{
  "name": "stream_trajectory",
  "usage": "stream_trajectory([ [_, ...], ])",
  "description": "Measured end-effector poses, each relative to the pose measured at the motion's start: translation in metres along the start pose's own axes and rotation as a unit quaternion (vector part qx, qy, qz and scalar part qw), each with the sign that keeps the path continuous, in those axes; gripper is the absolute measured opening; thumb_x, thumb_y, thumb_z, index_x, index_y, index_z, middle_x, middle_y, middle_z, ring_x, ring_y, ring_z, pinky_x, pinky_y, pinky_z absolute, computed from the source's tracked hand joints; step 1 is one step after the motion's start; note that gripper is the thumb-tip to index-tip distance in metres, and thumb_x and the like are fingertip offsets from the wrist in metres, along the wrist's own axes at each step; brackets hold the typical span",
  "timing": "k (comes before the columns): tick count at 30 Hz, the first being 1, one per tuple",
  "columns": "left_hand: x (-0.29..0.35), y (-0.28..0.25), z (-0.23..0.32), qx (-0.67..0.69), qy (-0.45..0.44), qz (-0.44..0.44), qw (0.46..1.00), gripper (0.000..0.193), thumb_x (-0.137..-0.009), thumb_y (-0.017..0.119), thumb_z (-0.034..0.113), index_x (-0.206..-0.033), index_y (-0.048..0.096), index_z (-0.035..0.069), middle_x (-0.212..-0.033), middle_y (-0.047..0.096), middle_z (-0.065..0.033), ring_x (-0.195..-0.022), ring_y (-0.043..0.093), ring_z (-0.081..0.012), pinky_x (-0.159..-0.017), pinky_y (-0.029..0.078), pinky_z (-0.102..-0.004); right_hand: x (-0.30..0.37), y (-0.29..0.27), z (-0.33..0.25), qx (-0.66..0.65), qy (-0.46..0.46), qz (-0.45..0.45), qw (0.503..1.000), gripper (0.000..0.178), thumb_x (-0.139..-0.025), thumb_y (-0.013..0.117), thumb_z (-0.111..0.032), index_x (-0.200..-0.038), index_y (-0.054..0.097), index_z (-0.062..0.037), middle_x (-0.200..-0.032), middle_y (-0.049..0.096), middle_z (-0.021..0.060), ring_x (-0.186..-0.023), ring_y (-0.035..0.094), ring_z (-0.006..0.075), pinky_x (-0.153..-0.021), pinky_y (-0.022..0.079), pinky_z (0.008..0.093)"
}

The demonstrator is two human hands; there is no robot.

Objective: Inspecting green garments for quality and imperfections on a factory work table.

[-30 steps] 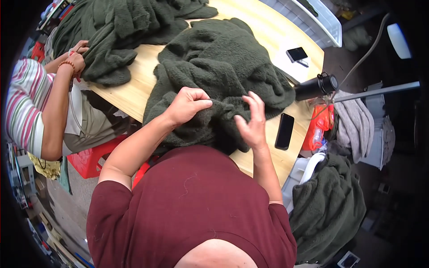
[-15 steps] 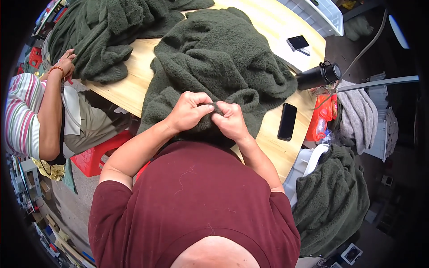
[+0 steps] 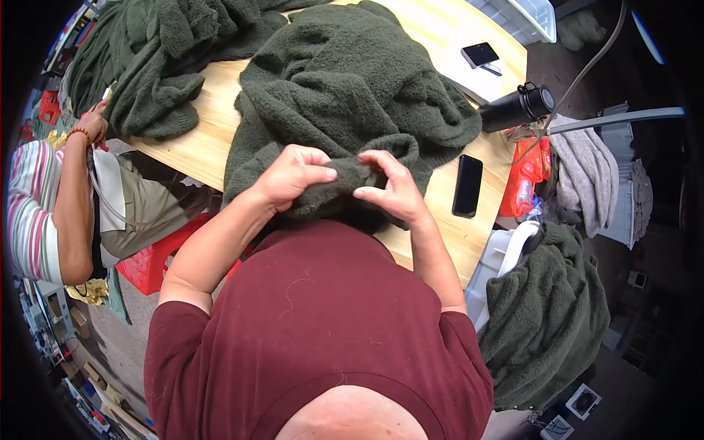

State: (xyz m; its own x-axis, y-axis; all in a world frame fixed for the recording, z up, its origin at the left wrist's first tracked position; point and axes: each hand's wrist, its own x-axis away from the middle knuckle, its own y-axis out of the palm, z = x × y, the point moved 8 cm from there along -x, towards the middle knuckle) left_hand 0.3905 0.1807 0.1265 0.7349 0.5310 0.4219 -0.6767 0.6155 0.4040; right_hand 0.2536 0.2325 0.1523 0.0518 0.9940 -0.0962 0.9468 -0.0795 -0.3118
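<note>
A dark green fuzzy knit garment (image 3: pixel 352 81) lies heaped on the table in front of me, its near edge hanging toward my lap. My left hand (image 3: pixel 292 176) holds a fold of that edge, thumb on top and the other fingers mostly beneath the cloth. On the same fold, a little to the right, is my right hand (image 3: pixel 396 189). Its thumb and forefinger are spread apart across the knit, and its other fingers are partly hidden. Between the two hands a short stretch of fabric is drawn flat.
More green knitwear (image 3: pixel 169 51) covers the table's far left, near a co-worker's hand (image 3: pixel 92 123). On the right are a black phone (image 3: pixel 468 186), a black bottle (image 3: pixel 517 108) and another phone (image 3: pixel 480 54). Green garments (image 3: pixel 550 315) hang over a white bin (image 3: pixel 506 264).
My hands have moved apart from a close pinch, showing more cloth between them. My right thumb and forefinger have spread. The co-worker's hand has shifted slightly, and the whole view has shifted a little.
</note>
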Motion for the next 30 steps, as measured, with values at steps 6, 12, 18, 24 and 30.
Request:
stream_trajectory([
  [6, 0.004, -0.010, 0.020, 0.070, 0.030, 0.005, 0.997, 0.004, -0.078, 0.058, 0.005, -0.078, 0.059, 0.001, -0.072, 0.061, -0.0030, -0.062, 0.055, -0.0072, -0.061, 0.044, -0.0211, 0.034, -0.009, 0.061, 0.125, 0.185, -0.147, 0.964, 0.025, -0.066, 0.070, -0.008, -0.084, 0.056, 0.0014, -0.067, 0.050, 0.0051, -0.067, 0.046, 0.0067, -0.062, 0.041, 0.0240],
  [12, 0.007, -0.003, 0.038, 0.026, 0.080, -0.015, 0.996, 0.006, -0.080, 0.056, 0.007, -0.082, 0.059, 0.002, -0.080, 0.061, -0.0003, -0.076, 0.054, -0.0062, -0.074, 0.042, -0.0216, 0.042, -0.030, 0.052, 0.118, 0.222, -0.103, 0.962, 0.018, -0.067, 0.067, -0.003, -0.081, 0.057, 0.0028, -0.069, 0.053, 0.0021, -0.066, 0.046, 0.0050, -0.059, 0.041, 0.0227],
  [18, 0.014, 0.014, 0.052, 0.098, 0.077, -0.060, 0.990, 0.009, -0.082, 0.053, 0.007, -0.085, 0.058, 0.000, -0.081, 0.061, -0.0040, -0.074, 0.056, -0.0082, -0.070, 0.045, -0.0224, 0.047, -0.056, 0.008, -0.290, 0.065, 0.045, 0.954, 0.017, -0.071, 0.058, 0.006, -0.087, 0.057, 0.0032, -0.085, 0.059, 0.0036, -0.080, 0.055, 0.0092, -0.072, 0.043, 0.0208],
  [24, 0.017, 0.030, 0.065, 0.125, 0.078, -0.081, 0.986, 0.009, -0.082, 0.052, 0.005, -0.083, 0.057, -0.001, -0.080, 0.061, -0.0067, -0.071, 0.058, -0.0105, -0.067, 0.047, -0.0229, 0.042, -0.065, -0.025, -0.128, 0.003, 0.184, 0.975, 0.019, -0.071, 0.056, 0.012, -0.089, 0.057, 0.0030, -0.088, 0.059, 0.0057, -0.080, 0.056, 0.0111, -0.074, 0.043, 0.0210],
  [30, 0.014, 0.020, 0.064, 0.142, 0.088, -0.015, 0.986, 0.007, -0.081, 0.053, 0.003, -0.080, 0.058, -0.001, -0.076, 0.062, -0.0071, -0.067, 0.058, -0.0106, -0.063, 0.048, -0.0228, 0.051, -0.074, -0.079, 0.136, -0.135, 0.269, 0.944, 0.018, -0.072, 0.058, 0.010, -0.089, 0.057, 0.0031, -0.081, 0.060, 0.0091, -0.073, 0.057, 0.0127, -0.066, 0.044, 0.0215],
])
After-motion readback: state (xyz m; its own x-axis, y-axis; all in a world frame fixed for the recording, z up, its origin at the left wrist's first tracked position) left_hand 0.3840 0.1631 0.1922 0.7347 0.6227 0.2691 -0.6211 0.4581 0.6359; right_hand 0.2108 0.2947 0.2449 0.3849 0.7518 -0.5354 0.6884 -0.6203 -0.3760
